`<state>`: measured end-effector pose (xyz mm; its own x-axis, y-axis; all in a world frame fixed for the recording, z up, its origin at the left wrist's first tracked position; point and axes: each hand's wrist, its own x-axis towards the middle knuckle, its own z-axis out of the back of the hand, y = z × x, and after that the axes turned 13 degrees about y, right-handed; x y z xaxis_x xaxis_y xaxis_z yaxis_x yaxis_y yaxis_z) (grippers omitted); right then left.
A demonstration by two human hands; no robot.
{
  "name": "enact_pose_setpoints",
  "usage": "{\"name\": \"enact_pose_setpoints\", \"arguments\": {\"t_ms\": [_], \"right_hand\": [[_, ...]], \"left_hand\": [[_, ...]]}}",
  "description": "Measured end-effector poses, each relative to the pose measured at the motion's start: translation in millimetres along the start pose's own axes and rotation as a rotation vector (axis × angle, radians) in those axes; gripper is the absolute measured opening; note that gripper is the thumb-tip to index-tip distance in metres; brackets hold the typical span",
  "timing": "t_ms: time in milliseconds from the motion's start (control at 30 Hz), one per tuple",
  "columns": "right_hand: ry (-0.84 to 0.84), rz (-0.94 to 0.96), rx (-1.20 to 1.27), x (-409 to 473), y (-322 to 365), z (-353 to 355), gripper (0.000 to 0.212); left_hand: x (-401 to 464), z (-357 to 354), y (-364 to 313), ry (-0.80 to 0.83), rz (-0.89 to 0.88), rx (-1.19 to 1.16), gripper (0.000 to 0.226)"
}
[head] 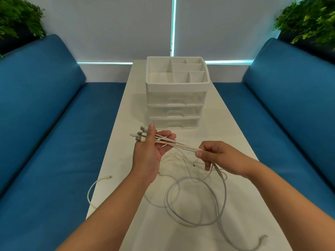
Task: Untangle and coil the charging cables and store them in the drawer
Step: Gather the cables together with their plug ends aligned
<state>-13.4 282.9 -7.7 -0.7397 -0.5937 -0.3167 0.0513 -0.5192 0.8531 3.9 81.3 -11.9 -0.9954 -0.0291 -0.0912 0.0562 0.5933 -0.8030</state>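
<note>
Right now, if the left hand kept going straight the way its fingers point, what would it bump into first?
Probably the drawer unit. The left hand, gripping the cables' plug ends, points up and away along the table, toward the unit's bottom drawer. Nothing shows in between, though depth is hard to judge.

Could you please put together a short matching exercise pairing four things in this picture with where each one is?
Things:
1. Bundle of white cable plug ends
2. White plastic three-drawer organiser
3. Loose white cable loops
4. Single white cable end

Places:
A. Lying on the white table near the person
B. Gripped in the left hand
C. Standing at the far middle of the table, drawers shut
D. At the table's left edge, cable drooping over it

Pairs: 1-B, 2-C, 3-A, 4-D
</note>
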Motion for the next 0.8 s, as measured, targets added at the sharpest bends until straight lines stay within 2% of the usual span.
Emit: {"name": "enact_pose_setpoints", "arguments": {"t_ms": [167, 267, 333, 367, 433, 467, 533, 567, 600, 667, 700, 800], "right_hand": [[0.014, -0.025, 0.102, -1, 2, 4, 0.035], [-0.096, -0.044, -0.108, -3, 5, 10, 0.052], [-0.076, -0.074, -0.208, -3, 6, 13, 0.060], [-0.066, -0.079, -0.266, -2, 7, 14, 0.056], [-0.024, -0.054, -0.322, 4, 14, 8, 0.027], [0.026, -0.009, -0.253, 8, 21, 2, 0.024], [0.082, 0.106, 0.043, 15, 32, -12, 0.013], [0.058, 0.143, 0.165, 16, 36, -17, 0.014], [0.019, 0.157, 0.239, 17, 36, -19, 0.024], [-0.019, 0.123, 0.266, 15, 27, -18, 0.044], [-0.025, 0.097, 0.245, 12, 22, -15, 0.047], [-0.021, 0.045, 0.185, 1, 9, -9, 0.038]], "left_hand": [[1, 0, -3, 0.012, -0.010, -0.013, 0.034], [2, -2, -4, 0.060, -0.022, -0.011, 0.030], [2, -5, -4, 0.117, -0.017, 0.048, 0.031], [1, -7, -5, 0.152, -0.013, 0.080, 0.032], [1, -14, -5, 0.233, -0.003, 0.125, 0.032], [0, -18, -4, 0.273, 0.005, 0.161, 0.036], [0, -24, -3, 0.325, 0.015, 0.239, 0.039], [1, -26, -4, 0.334, 0.003, 0.252, 0.036], [3, -26, -6, 0.334, -0.017, 0.260, 0.032], [7, -20, -12, 0.319, -0.053, 0.283, 0.026], [7, -16, -16, 0.308, -0.062, 0.292, 0.026], [5, -5, -16, 0.325, -0.054, 0.404, 0.036]]}}
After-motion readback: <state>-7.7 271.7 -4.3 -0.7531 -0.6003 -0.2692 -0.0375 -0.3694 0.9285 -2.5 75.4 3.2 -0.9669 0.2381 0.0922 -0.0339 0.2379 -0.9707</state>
